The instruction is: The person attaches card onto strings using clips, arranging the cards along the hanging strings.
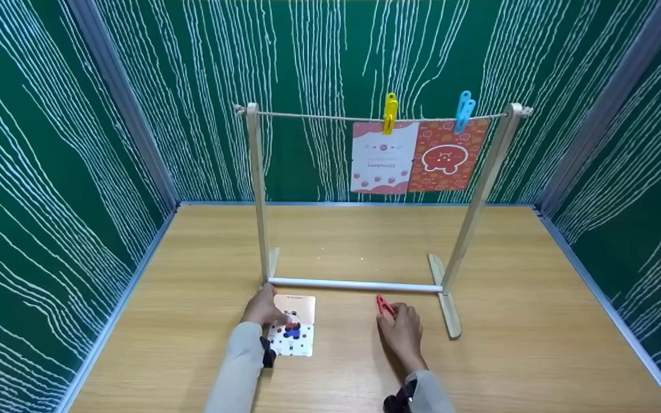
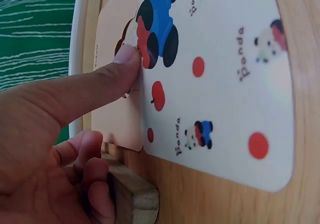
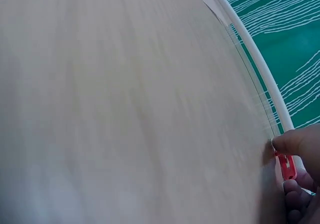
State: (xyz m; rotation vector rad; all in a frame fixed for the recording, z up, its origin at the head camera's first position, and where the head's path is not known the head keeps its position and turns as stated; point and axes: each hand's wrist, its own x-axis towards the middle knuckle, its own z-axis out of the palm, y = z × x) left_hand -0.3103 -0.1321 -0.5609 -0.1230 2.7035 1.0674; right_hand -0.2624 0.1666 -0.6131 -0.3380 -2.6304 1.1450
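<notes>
A panda card (image 1: 302, 341), peach on one half and white with red dots on the other, lies at the foot of the wooden rack. My left hand (image 1: 263, 308) holds its left side, thumb (image 2: 112, 71) pressed on the printed face and the other fingers curled at the edge. Over to the right, my right hand (image 1: 404, 332) pinches a red clothespin (image 1: 384, 304) just above the table. In the right wrist view the clothespin (image 3: 286, 166) sits between thumb and fingers, partly covered by them.
The rack's rope (image 1: 307, 116) bears a strawberry-and-red card (image 1: 385, 163), held by a yellow clothespin (image 1: 389, 115) and a blue clothespin (image 1: 464, 113). A white crossbar (image 1: 353, 284) joins the rack's posts in front of both hands. Green line-patterned walls enclose the wooden table (image 1: 514, 344).
</notes>
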